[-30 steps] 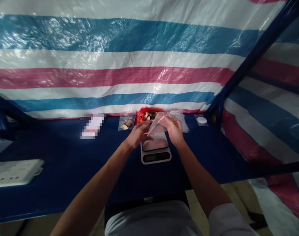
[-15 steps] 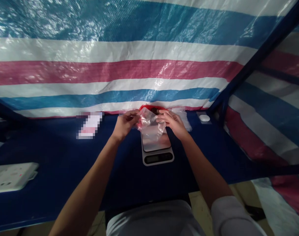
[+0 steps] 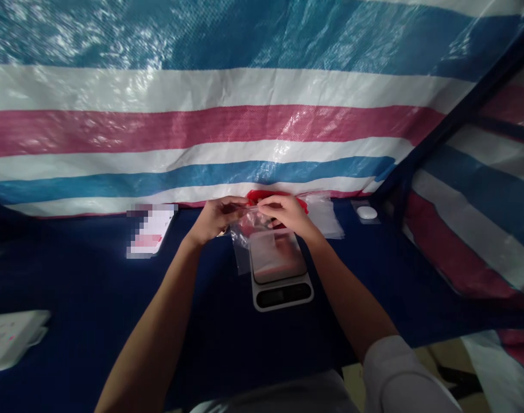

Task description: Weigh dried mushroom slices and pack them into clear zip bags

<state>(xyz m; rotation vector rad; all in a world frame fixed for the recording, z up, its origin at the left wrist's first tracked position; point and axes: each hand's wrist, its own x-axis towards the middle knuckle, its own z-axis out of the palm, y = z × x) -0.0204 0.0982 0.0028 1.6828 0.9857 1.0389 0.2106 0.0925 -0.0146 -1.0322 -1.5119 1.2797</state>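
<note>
A clear plastic bag (image 3: 243, 244) hangs between my hands, its top edge pinched by my left hand (image 3: 218, 219) on one side and by my right hand (image 3: 285, 215) on the other. Both hands are closed, fingertips close together. Just below them stands a kitchen scale (image 3: 279, 261) with a shiny metal plate and a dark display; the bag's lower part hangs beside its left edge. Behind my hands a red container (image 3: 303, 205) shows in part, and its contents are mostly hidden by my fingers.
More clear plastic bags (image 3: 324, 215) lie in a stack right of the red container. Farther right is a white oval object (image 3: 367, 213) on clear plastic. A blurred-out phone-like item (image 3: 152, 232) and a white power strip (image 3: 14, 338) lie left. A striped tarp (image 3: 201, 126) hangs behind the blue table.
My hands have come closer together and the bag has shifted left, off most of the scale's plate. The camera view has also moved slightly.
</note>
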